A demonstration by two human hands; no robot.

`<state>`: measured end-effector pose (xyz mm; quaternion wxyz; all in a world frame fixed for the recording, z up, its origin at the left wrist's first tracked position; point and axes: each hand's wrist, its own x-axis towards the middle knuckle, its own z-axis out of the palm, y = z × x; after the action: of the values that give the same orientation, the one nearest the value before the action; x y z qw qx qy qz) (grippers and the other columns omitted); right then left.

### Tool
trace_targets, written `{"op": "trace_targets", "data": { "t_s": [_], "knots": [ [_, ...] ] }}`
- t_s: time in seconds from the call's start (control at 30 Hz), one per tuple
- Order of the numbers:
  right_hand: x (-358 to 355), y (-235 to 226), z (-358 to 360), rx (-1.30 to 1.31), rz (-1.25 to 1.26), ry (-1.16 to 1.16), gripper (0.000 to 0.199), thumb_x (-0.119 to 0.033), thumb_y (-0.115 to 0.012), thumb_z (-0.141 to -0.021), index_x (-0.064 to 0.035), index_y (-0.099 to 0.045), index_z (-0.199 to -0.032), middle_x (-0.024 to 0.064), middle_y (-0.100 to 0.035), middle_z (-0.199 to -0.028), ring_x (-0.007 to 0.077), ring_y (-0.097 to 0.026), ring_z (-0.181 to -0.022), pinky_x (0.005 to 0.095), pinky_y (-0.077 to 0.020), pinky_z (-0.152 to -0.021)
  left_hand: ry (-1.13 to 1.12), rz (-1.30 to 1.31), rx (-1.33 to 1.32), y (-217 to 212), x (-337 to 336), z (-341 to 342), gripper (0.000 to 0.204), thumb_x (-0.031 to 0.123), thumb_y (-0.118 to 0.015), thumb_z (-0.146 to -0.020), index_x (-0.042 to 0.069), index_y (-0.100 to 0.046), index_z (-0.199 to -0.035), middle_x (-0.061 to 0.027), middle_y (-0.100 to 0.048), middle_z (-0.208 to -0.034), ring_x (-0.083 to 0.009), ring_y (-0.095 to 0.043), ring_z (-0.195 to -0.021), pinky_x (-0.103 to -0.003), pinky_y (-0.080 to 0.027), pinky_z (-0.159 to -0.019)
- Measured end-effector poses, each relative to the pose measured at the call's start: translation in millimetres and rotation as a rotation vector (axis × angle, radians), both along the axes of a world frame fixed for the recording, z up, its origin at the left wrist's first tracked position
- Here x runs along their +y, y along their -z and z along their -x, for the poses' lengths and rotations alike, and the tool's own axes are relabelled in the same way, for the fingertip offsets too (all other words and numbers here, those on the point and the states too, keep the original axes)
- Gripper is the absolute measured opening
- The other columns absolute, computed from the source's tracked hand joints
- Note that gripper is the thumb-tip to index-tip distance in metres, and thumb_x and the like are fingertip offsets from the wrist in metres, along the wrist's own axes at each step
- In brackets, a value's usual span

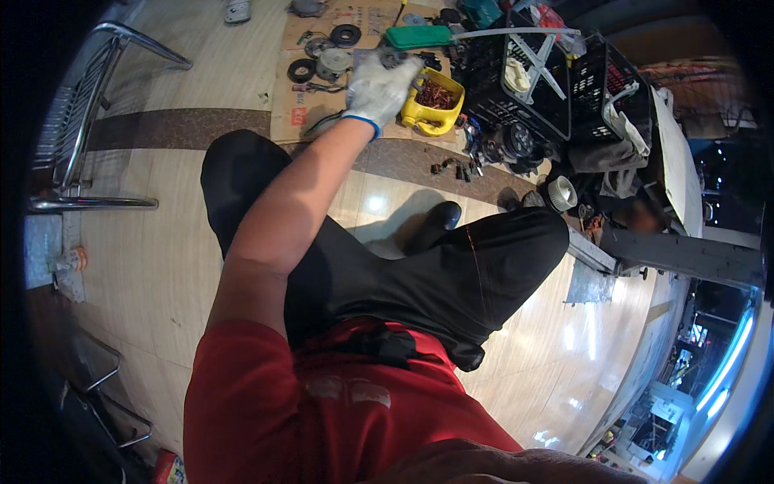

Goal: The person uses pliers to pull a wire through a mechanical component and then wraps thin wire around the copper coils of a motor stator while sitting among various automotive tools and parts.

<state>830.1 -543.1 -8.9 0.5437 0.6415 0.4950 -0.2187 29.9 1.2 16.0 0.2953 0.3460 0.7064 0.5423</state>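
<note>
So the left hand [384,85], in a white work glove with a blue cuff, is reaching out over a sheet of cardboard [322,106] on the floor [153,282], right up beside a yellow tub [437,121]. Can't tell whether its grip is open or closed on something, since the fingers are blurry and partly hidden. The tub itself is bright yellow, kinda jug-shaped, with a wide open top, and it's sitting near the right edge of the cardboard, just to the right of the glove. Inside there's a pile of thin reddish-brown scraps, copper coloured, too small to make out one by one. Farther right there are two black slotted crates. The nearer crate [496,105] has pale grey strips [532,60] across its top plus a crumpled cream thing [518,76], and the other crate [587,101] has something red showing through the slots. A green piece [419,36] lies just beyond the glove. Left of the hand you've got a black ring [346,43] and a pale round metal part [334,63] on the cardboard.
</note>
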Motion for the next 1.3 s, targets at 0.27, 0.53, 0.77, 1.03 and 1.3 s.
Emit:
{"op": "trace_targets", "data": {
  "t_s": [0.27, 0.53, 0.77, 1.03, 1.3],
  "knots": [
    [-38.2, 109.3, 69.8, 0.391, 0.022, 0.597, 0.022, -0.020, -0.056, -0.091, -0.0113, -0.067, -0.108, 0.0107, -0.069, -0.108, 0.0229, -0.066, -0.092, 0.0384, -0.0514, -0.081, -0.091, -0.302, -0.534, -44.9, -19.1, 35.5, 0.030, 0.027, -0.066, -0.088, 0.002, -0.063, -0.104, -0.0113, -0.067, -0.085, -0.0194, -0.063, -0.064, -0.030, -0.053, -0.060],
    [264.2, 110.3, 46.8, 0.942, -1.041, 0.387, 0.023, 0.001, -0.056, -0.089, -0.0061, -0.065, -0.109, 0.0062, -0.067, -0.100, 0.0164, -0.062, -0.093, 0.0310, -0.0506, -0.085, 0.135, -0.447, -0.388, -45.3, -44.4, 68.1, 0.031, 0.024, -0.061, -0.092, 0.003, -0.062, -0.115, -0.0060, -0.068, -0.090, -0.0115, -0.061, -0.067, -0.023, -0.046, -0.054],
    [535.0, -101.7, 373.4, 1.460, -1.417, 0.032, 0.028, -0.007, -0.059, -0.092, 0.0016, -0.061, -0.118, 0.0148, -0.067, -0.111, 0.0219, -0.065, -0.101, 0.0300, -0.0495, -0.086, 0.035, -0.440, -0.655, -87.9, -58.8, 39.3, 0.028, 0.022, -0.061, -0.092, 0.004, -0.062, -0.114, -0.0074, -0.068, -0.092, -0.0157, -0.063, -0.071, -0.027, -0.051, -0.059],
    [677.9, -12.8, 560.6, 1.155, -0.729, -0.643, 0.042, -0.042, -0.048, -0.095, -0.0107, -0.063, -0.120, 0.0172, -0.064, -0.114, 0.0331, -0.064, -0.098, 0.0407, -0.0507, -0.086, -0.143, -0.512, -1.047, -28.0, -78.7, 58.2, 0.026, 0.020, -0.062, -0.092, 0.001, -0.062, -0.110, -0.0121, -0.067, -0.106, -0.0227, -0.066, -0.098, -0.036, -0.055, -0.089],
    [730.9, 246.4, 491.7, 0.531, -0.010, -0.662, 0.045, -0.043, -0.051, -0.088, -0.0084, -0.069, -0.111, 0.0166, -0.067, -0.114, 0.0317, -0.063, -0.106, 0.0417, -0.0484, -0.090, -0.073, -0.465, -0.988, -28.9, -94.2, 66.7, 0.036, 0.031, -0.055, -0.095, 0.003, -0.059, -0.118, -0.0131, -0.066, -0.110, -0.0226, -0.063, -0.097, -0.038, -0.050, -0.084]
  ]
}}
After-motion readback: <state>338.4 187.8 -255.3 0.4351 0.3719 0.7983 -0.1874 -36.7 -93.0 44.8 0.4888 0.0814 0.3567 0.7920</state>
